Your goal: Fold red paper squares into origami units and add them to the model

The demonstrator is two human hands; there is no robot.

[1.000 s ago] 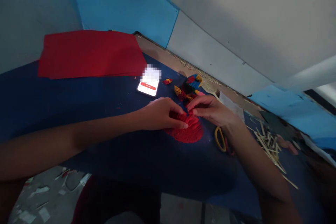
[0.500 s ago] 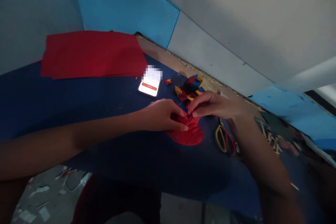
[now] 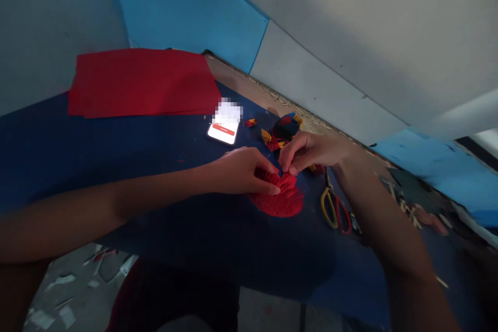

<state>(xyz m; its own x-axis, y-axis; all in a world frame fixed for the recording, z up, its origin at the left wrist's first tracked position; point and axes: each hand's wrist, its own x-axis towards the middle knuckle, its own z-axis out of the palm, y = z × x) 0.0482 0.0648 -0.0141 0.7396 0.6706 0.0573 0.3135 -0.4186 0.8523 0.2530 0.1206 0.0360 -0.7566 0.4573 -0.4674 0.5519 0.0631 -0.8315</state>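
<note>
A ruffled red piece (image 3: pixel 282 204) with a fringed round edge lies on the dark blue table (image 3: pixel 167 223). My left hand (image 3: pixel 249 170) is closed on its left side, thumb and forefinger pressing the folds. My right hand (image 3: pixel 301 153) pinches at the piece's upper edge, fingertips together; the bit between them is too small to make out. Just beyond my right hand are small red, yellow and blue folded pieces (image 3: pixel 288 125). Scissors (image 3: pixel 335 210) with one yellow and one red handle rest to the right, by my right forearm.
A lit phone (image 3: pixel 223 129) lies beyond my left hand, with a small red-yellow piece (image 3: pixel 250 122) beside it. Red sheets (image 3: pixel 143 83) cover the table's back left. Thin sticks (image 3: pixel 408 210) lie at the right. Paper scraps (image 3: pixel 64 281) litter the floor. Walls stand behind.
The view has shifted slightly. My right fingers have moved a little to the right along the red piece's upper edge, while my left hand keeps its grip.
</note>
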